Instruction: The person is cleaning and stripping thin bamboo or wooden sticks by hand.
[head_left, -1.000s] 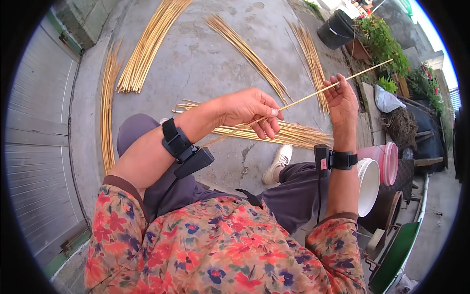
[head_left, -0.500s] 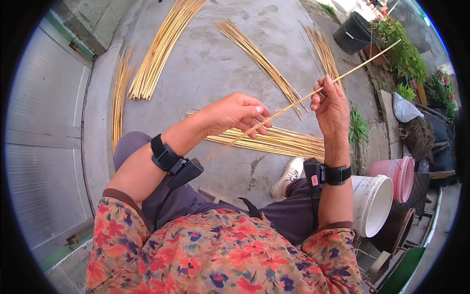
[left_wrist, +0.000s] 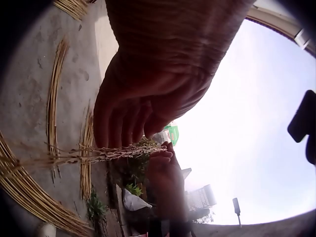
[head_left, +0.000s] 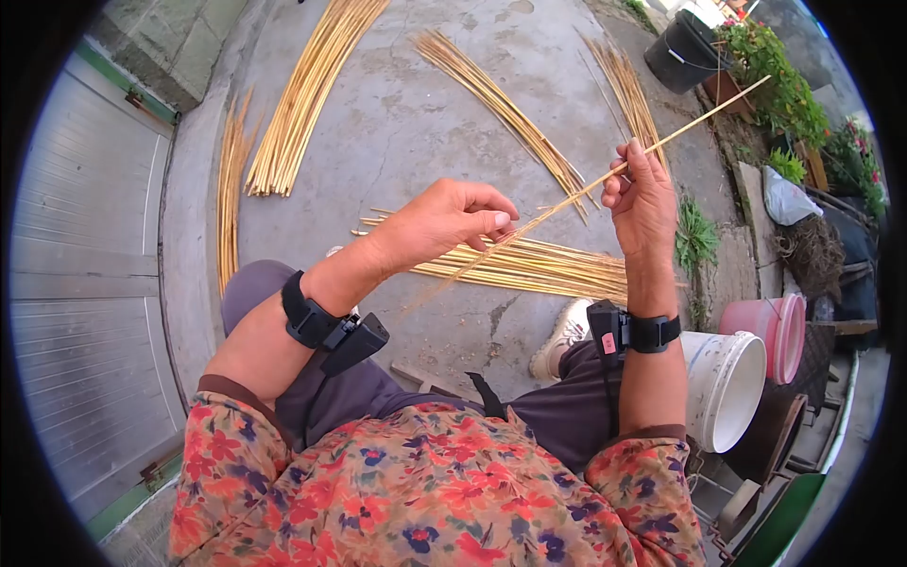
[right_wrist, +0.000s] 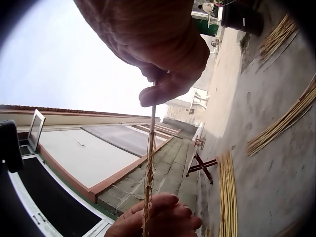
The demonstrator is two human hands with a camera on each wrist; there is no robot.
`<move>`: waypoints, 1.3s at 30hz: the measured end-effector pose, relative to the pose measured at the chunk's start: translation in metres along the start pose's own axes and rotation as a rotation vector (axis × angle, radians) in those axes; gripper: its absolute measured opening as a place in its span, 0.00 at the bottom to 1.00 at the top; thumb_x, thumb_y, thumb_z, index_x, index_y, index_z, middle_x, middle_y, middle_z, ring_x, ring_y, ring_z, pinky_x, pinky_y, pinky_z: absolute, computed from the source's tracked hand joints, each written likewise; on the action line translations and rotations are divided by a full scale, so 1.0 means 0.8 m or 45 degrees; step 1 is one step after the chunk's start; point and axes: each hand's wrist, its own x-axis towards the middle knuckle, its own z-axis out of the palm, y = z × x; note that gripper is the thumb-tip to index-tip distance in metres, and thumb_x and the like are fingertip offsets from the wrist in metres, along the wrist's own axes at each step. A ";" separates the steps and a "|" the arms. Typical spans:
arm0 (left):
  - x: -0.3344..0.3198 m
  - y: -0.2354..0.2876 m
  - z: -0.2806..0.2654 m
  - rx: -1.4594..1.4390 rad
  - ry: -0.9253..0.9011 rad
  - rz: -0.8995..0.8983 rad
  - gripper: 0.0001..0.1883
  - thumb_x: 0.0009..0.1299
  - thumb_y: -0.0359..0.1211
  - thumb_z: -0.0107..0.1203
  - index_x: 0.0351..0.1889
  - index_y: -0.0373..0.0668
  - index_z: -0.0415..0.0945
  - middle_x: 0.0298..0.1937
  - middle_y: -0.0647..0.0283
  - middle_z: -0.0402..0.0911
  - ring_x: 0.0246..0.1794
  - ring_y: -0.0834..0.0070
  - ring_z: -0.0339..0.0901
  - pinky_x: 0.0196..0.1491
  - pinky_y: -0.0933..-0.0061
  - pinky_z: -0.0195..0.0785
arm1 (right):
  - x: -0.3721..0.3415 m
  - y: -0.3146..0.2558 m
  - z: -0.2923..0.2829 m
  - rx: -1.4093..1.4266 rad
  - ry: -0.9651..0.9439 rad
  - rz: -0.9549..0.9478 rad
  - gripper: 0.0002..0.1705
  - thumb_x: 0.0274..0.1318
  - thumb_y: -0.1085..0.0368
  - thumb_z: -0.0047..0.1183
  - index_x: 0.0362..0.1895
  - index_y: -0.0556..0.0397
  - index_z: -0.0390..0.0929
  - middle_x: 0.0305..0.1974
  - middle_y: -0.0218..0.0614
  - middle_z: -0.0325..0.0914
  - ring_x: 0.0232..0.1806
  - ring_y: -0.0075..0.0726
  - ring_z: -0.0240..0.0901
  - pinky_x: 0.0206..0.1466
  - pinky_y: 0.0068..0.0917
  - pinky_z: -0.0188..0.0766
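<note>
A thin dry stalk (head_left: 699, 121) slants across the head view, its smooth end up at the right and its wispy branched head (left_wrist: 116, 154) down at the left. My right hand (head_left: 643, 203) pinches it between thumb and fingers along the smooth part. Beside the branched part is my left hand (head_left: 452, 219), fingers loosely bent and fingertips right at the wisps in the left wrist view. Below both hands, a bundle of similar stalks (head_left: 539, 265) lies on the concrete.
More stalk bundles lie around: a thick one (head_left: 307, 104) at upper left, others (head_left: 501, 104) farther right. A white bucket (head_left: 723, 387), a pink bucket (head_left: 765, 335) and a black bucket (head_left: 682, 52) stand along the right. A grey door (head_left: 94, 255) borders the left.
My left hand has let go of the stalk and drawn back a little left. My right hand, earlier with fingers raised against the stalk, now pinches it. The head view has shifted slightly.
</note>
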 end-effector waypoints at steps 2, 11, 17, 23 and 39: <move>0.000 0.006 0.004 0.067 0.082 0.062 0.15 0.64 0.33 0.50 0.45 0.32 0.70 0.36 0.60 0.77 0.37 0.80 0.73 0.41 0.80 0.66 | 0.001 0.003 0.006 -0.021 -0.021 0.002 0.12 0.55 0.60 0.48 0.32 0.58 0.71 0.21 0.32 0.71 0.15 0.22 0.68 0.14 0.16 0.67; 0.003 0.004 0.016 -0.086 0.188 0.064 0.11 0.63 0.28 0.50 0.42 0.33 0.71 0.33 0.64 0.77 0.33 0.83 0.72 0.38 0.82 0.66 | -0.005 0.014 0.029 -0.124 -0.080 0.002 0.12 0.55 0.60 0.48 0.32 0.57 0.73 0.21 0.31 0.71 0.15 0.20 0.68 0.15 0.15 0.67; 0.004 0.004 0.016 -0.115 0.185 0.074 0.10 0.62 0.25 0.48 0.42 0.33 0.71 0.32 0.64 0.77 0.33 0.84 0.72 0.37 0.83 0.66 | -0.005 0.015 0.028 -0.120 -0.088 -0.016 0.12 0.56 0.60 0.47 0.32 0.57 0.73 0.21 0.31 0.71 0.15 0.20 0.68 0.15 0.15 0.67; 0.002 0.006 0.016 -0.083 0.193 0.087 0.11 0.61 0.24 0.46 0.41 0.33 0.71 0.31 0.64 0.77 0.33 0.83 0.73 0.38 0.83 0.66 | -0.008 0.015 0.027 -0.144 -0.118 -0.051 0.12 0.57 0.60 0.46 0.32 0.58 0.72 0.22 0.32 0.71 0.15 0.20 0.68 0.15 0.16 0.67; 0.003 -0.027 0.008 0.140 -0.111 -0.120 0.12 0.65 0.32 0.47 0.43 0.34 0.72 0.32 0.62 0.78 0.35 0.80 0.74 0.39 0.81 0.65 | -0.011 -0.007 0.011 0.005 -0.044 -0.159 0.13 0.57 0.60 0.46 0.33 0.60 0.71 0.19 0.31 0.69 0.12 0.20 0.65 0.12 0.15 0.63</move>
